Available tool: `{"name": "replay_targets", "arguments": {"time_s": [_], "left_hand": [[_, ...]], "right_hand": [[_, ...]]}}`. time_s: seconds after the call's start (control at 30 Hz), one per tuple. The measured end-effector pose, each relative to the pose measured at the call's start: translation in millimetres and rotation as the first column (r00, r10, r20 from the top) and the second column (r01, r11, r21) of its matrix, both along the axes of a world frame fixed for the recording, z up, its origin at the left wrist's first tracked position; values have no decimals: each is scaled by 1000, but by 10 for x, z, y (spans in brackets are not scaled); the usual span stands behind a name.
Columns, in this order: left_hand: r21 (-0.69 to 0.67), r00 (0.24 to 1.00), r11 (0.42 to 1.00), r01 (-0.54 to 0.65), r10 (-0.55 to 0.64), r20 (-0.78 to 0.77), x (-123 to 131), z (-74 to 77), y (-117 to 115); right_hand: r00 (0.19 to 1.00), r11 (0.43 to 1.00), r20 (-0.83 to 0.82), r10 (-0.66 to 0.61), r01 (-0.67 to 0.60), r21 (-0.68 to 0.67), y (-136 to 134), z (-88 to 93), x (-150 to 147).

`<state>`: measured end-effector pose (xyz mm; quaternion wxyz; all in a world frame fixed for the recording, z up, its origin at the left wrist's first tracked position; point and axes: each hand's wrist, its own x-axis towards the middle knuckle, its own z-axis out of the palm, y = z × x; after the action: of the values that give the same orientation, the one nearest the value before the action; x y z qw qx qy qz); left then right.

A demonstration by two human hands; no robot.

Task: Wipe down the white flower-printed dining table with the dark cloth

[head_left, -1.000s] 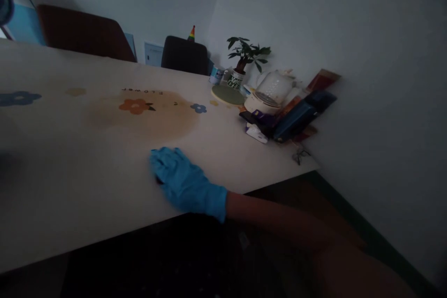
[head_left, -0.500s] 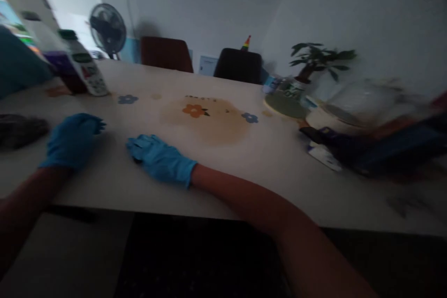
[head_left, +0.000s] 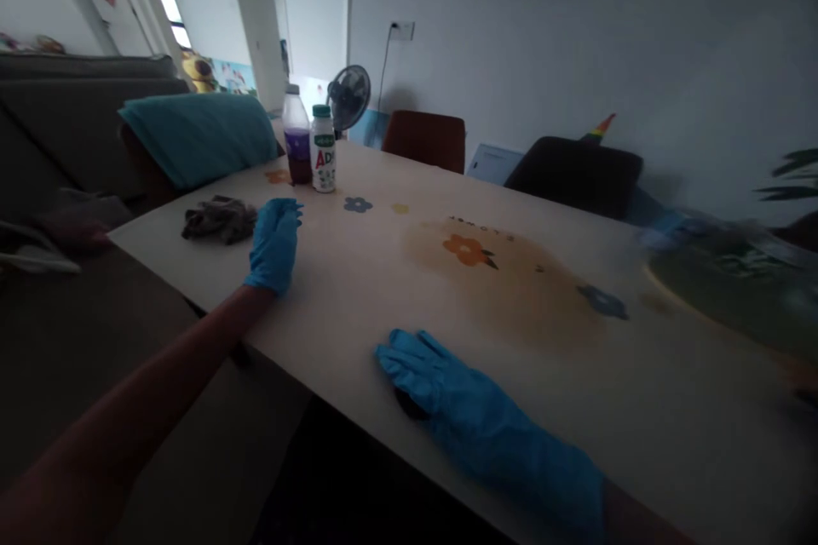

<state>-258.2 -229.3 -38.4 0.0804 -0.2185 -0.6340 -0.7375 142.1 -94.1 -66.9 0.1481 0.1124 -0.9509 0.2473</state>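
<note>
My left hand, in a blue glove, is over the left part of the table just right of a crumpled dark grey cloth. Its fingers point away from me, loosely apart, and nothing shows in them. My right hand, gloved in the same blue, lies palm down near the table's front edge. A small dark object shows under its palm, mostly covered by the hand, so its kind is unclear. Beyond my left hand stand a bottle with a purple label and a white bottle with a green cap.
The pale table has printed flowers. At its right end lies a round green mat, blurred, with things on it. A brown chair and a black chair stand behind; a teal cloth drapes a chair at left.
The view has turned left, bringing the sofa and teal-draped chair into sight. My left hand is nearer the grey cloth. My right hand still rests over the dark object.
</note>
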Motion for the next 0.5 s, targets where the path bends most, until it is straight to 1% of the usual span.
{"name": "replay_targets", "arguments": {"time_s": [0.07,0.1,0.17,0.3,0.4,0.5], "left_hand": [[113,995,990,-80,73,63,-5,33,10],[147,991,982,-118,107,85,-12,47,6],[175,984,971,-160,143,106,-32,68,-17],[202,982,967,-154,128,138,-48,87,-78],[216,977,962,-169,134,165,-18,84,-76],[212,976,961,-176,143,162,11,43,-41]], "right_hand": [[997,997,10,79,-79,2,18,8,-322],[993,993,15,114,-114,2,38,28,-510],[989,990,34,142,-142,-4,90,78,-920],[993,997,85,83,-83,1,202,142,-1754],[993,999,110,38,-41,27,293,173,-2312],[984,994,151,-90,80,73,448,250,-2798]]}}
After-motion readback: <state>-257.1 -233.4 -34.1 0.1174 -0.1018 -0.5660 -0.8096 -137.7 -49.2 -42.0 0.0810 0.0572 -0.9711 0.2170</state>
